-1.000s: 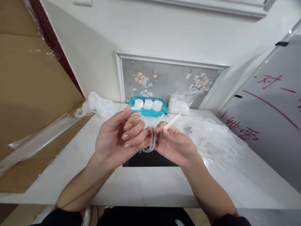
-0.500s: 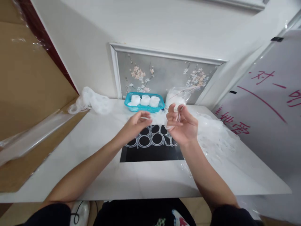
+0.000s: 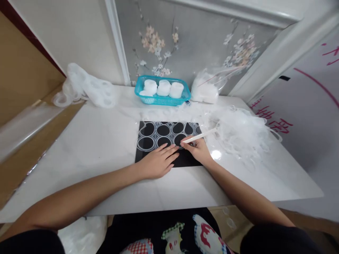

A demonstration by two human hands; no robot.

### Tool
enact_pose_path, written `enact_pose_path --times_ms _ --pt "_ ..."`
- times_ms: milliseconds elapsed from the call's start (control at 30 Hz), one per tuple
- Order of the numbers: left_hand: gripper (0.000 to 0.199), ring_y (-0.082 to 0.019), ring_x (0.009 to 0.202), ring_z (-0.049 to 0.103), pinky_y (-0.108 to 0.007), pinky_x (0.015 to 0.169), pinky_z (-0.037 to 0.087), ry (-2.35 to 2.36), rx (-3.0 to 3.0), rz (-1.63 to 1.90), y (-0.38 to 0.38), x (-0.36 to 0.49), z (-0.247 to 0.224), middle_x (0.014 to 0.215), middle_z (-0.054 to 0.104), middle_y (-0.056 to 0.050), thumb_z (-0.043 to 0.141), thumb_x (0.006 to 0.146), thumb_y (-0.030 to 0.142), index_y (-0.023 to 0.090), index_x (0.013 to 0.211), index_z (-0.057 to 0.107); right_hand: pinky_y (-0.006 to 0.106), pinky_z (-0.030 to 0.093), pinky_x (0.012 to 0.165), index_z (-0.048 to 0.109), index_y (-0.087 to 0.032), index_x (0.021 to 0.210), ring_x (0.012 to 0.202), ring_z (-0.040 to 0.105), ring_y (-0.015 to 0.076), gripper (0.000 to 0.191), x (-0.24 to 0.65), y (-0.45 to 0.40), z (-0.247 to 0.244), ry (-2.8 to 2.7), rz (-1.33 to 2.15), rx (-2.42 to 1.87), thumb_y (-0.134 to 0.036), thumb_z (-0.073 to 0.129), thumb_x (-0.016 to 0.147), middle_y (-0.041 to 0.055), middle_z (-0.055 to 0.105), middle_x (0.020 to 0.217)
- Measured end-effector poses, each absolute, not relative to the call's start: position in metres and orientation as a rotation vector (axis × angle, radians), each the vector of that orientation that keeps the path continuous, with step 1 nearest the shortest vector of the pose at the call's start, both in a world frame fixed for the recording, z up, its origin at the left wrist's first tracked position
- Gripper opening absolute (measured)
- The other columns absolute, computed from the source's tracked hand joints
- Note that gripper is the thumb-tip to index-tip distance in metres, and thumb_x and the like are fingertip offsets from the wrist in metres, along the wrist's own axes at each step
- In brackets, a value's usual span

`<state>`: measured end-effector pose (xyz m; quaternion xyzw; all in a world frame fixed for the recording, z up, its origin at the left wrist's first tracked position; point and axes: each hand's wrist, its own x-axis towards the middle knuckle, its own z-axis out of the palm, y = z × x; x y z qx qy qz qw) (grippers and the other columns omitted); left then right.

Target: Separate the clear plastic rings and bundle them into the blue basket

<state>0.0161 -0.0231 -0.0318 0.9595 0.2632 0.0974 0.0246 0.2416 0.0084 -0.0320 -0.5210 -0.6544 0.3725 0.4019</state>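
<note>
My left hand [image 3: 158, 161] lies flat, fingers spread, on the lower part of a black mat [image 3: 185, 160] on the white table. Pinched in my right hand [image 3: 194, 147] is a thin white stick-like tool [image 3: 202, 135], its tip low over a translucent sheet with ring shapes [image 3: 163, 130] that lies on the mat. Behind the mat stands a blue basket [image 3: 162, 100] with several white round rolls [image 3: 164, 88] in it. A heap of translucent rings and strips [image 3: 238, 132] spreads to the right of the mat.
A clear bag of white material [image 3: 205, 88] stands right of the basket. Translucent ring sheets [image 3: 90, 88] are piled at the back left, near cardboard [image 3: 23, 77]. A whiteboard with red writing [image 3: 304, 116] stands at the right.
Both hands have come down from the air onto the mat. My left hand has flattened out, and my right hand now holds the white tool. The view has tilted down and closer.
</note>
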Motion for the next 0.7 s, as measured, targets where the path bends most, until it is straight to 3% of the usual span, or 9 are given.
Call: enact_pose_path --times_ms 367,533,633,700 --pt "0.050 -0.031 0.145 0.038 -0.050 0.119 0.030 0.836 2.849 0.217 -0.020 0.016 -0.031 0.152 0.043 -0.020 0.040 0.103 0.036 0.006 0.143 0.048 0.034 0.049 0.064 0.073 -0.019 0.082 0.065 0.064 0.0203 0.019 0.241 0.006 -0.034 -1.758 0.840 -1.341 -0.037 0.067 0.083 0.0051 0.073 0.074" --pt "0.050 -0.030 0.143 0.040 -0.050 0.120 0.029 0.811 2.840 0.193 -0.018 0.017 -0.025 0.148 0.049 -0.020 0.040 0.103 0.036 0.004 0.141 0.049 0.040 0.053 0.084 0.073 -0.022 0.090 0.090 0.070 0.0256 0.020 0.233 -0.012 -0.042 -2.020 0.581 -1.237 -0.027 0.054 0.092 0.0088 0.077 0.097" --pt "0.051 -0.031 0.142 0.042 -0.050 0.120 0.029 0.812 2.819 0.197 -0.018 0.019 -0.021 0.148 0.049 -0.022 0.045 0.101 0.034 0.003 0.140 0.049 0.036 0.052 0.073 0.073 -0.022 0.096 0.086 0.068 0.0262 0.019 0.234 -0.008 -0.042 -2.237 0.460 -1.206 -0.018 0.057 0.087 0.0098 0.077 0.091" --pt "0.053 -0.032 0.142 0.043 -0.051 0.119 0.030 0.821 2.807 0.197 -0.018 0.019 -0.020 0.149 0.047 -0.023 0.050 0.098 0.034 0.003 0.140 0.050 0.033 0.049 0.067 0.073 -0.020 0.088 0.077 0.066 0.0248 0.015 0.245 0.014 -0.029 -2.077 0.355 -1.294 -0.016 0.062 0.081 0.0092 0.074 0.079"
